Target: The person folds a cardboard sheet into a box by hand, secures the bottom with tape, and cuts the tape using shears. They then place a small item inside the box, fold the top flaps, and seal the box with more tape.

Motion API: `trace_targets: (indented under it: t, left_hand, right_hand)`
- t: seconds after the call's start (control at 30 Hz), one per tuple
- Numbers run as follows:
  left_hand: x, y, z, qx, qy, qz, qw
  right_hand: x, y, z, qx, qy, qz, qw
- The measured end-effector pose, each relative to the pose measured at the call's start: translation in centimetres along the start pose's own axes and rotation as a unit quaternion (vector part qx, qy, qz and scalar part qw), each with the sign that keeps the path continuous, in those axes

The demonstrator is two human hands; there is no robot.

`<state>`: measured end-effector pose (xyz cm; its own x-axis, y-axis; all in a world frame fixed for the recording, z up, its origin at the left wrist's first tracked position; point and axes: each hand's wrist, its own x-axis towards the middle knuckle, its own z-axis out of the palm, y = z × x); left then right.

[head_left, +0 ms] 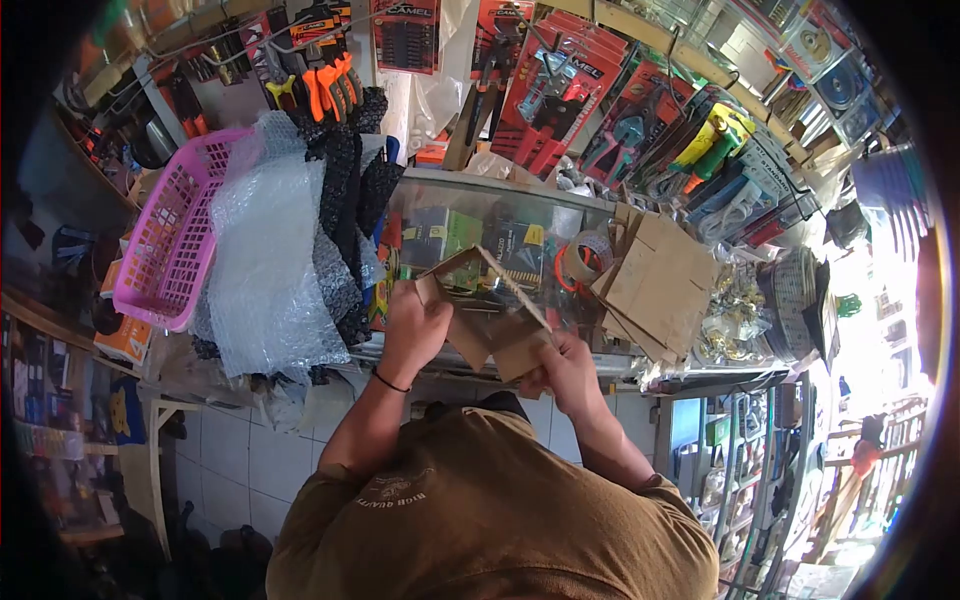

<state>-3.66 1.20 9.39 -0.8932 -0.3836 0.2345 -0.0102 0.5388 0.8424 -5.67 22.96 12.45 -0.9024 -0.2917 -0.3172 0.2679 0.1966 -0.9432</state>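
Between my hands is a small brown cardboard box [510, 345], partly folded, its flaps standing up and its inside open. The glass counter shows through its middle. My left hand [418, 325] is closed on the box's left edge, thumb on the near side. The opposite corner is gripped by my right hand [565, 368], with some of its fingers hidden behind the cardboard. Beneath the box lies the glass-topped counter [420, 190], with packaged goods visible under the glass. To the right, close to my right hand, rests a stack of flat cardboard pieces [665, 280].
Tape rolls [585, 262] lie beside the cardboard stack. At left are a pink plastic basket [150, 265] and sheets of bubble wrap [265, 260]. Red-carded tools [560, 90] hang along the back. Bagged metal parts [735, 320] sit at right. Shelves stand on both sides.
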Motion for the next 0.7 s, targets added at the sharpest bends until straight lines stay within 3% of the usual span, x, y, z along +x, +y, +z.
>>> trace_targets:
  t: [0.07,0.1,0.17,0.3,0.33,0.4,0.43,0.47,0.53,0.6,0.7]
  left_hand:
    - [-0.2,-0.3,-0.2,0.034,0.04,0.041,0.998]
    - [-0.2,0.3,-0.7,0.051,0.023,0.043,0.997]
    - [-0.2,0.2,-1.1,0.07,0.005,0.044,0.997]
    - [1.4,1.2,-2.3,0.169,-0.057,-0.03,0.984]
    - [1.8,2.3,-2.9,0.191,-0.088,-0.07,0.975]
    - [2.5,3.0,-3.7,0.212,-0.114,-0.065,0.968]
    - [2.8,3.3,-4.0,0.233,-0.143,-0.06,0.96]
    - [3.0,3.6,-4.1,0.233,-0.14,-0.057,0.961]
    - [3.3,4.3,-3.9,0.261,-0.17,-0.062,0.948]
    - [3.5,3.3,-3.2,0.271,-0.174,-0.061,0.945]
    - [3.6,2.5,-2.8,0.247,-0.17,-0.059,0.952]
  right_hand:
    - [-0.5,0.1,0.3,0.219,-0.08,0.144,0.962]
    - [-0.7,0.5,0.5,0.222,-0.081,0.144,0.961]
    - [-1.1,1.4,0.8,0.25,-0.139,0.23,0.93]
    - [-1.6,1.9,1.6,0.222,-0.179,0.239,0.928]
    - [-1.8,1.5,1.8,0.16,-0.172,0.198,0.952]
    - [-1.7,2.1,2.4,0.095,-0.164,0.151,0.97]
    - [-1.2,3.7,2.8,-0.026,-0.059,-0.036,0.997]
    - [-0.8,4.4,3.0,-0.146,0.051,-0.221,0.963]
    - [-0.6,3.1,3.1,-0.2,0.073,-0.214,0.953]
    - [0.1,2.3,3.7,-0.1,0.076,-0.2,0.972]
    - [1.8,3.3,3.5,-0.108,0.058,-0.224,0.967]
